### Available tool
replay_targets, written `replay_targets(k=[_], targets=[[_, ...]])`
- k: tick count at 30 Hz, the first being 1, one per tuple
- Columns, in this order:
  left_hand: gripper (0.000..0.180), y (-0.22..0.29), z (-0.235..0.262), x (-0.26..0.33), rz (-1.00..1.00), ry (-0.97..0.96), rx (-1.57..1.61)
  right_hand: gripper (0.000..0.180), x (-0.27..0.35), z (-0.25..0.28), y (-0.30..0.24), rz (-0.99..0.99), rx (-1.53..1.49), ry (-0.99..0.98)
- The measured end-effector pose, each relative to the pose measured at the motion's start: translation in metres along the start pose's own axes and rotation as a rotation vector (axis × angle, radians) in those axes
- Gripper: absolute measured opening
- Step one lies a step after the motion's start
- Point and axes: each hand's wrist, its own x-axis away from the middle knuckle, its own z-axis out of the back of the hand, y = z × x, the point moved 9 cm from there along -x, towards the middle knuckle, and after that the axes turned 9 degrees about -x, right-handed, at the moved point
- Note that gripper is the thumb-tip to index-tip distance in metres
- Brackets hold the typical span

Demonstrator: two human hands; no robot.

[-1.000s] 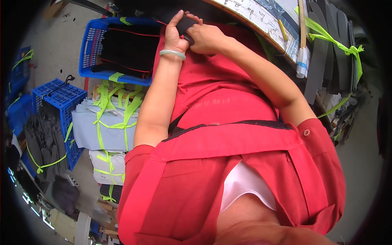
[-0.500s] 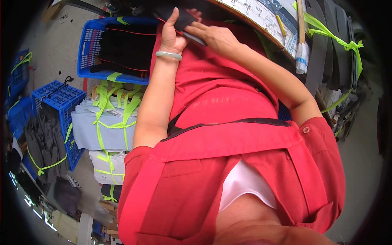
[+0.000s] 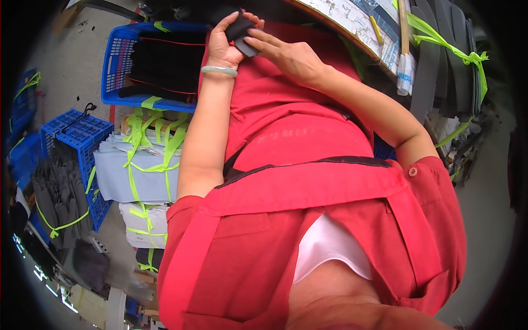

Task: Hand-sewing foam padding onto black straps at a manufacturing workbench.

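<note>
- The dark flat piece (image 3: pixel 240 34) sits right between the two hands, above the person's red apron and just short of the table edge (image 3: pixel 352 41).
- The left hand (image 3: pixel 223 44) has its fingers curled around the piece's left side, thumb behind it as far as can be told, so this hand carries it; a pale bangle (image 3: pixel 219 70) rings that wrist.
- The right hand (image 3: pixel 286 52) lies to the piece's right with fingers stretched out flat, their tips resting on the lower right corner of the piece rather than pinching it.
- The piece's long axis appears to run slantwise, from upper left by the left hand's fingertips down to lower right under the right hand's fingertips; much of it is hidden by the left hand.
- Both hands touch the piece, the left more fully.
- To the left of the left hand, close by, stands a blue crate (image 3: pixel 124 66) stacked with dark pieces.
</note>
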Motion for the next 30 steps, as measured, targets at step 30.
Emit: replay_targets(k=[30], targets=[[0.027,0.023,-0.016,0.087,-0.208,-0.009,-0.193,0.03,-0.022,0.048,-0.004,0.079,-0.825,0.369]])
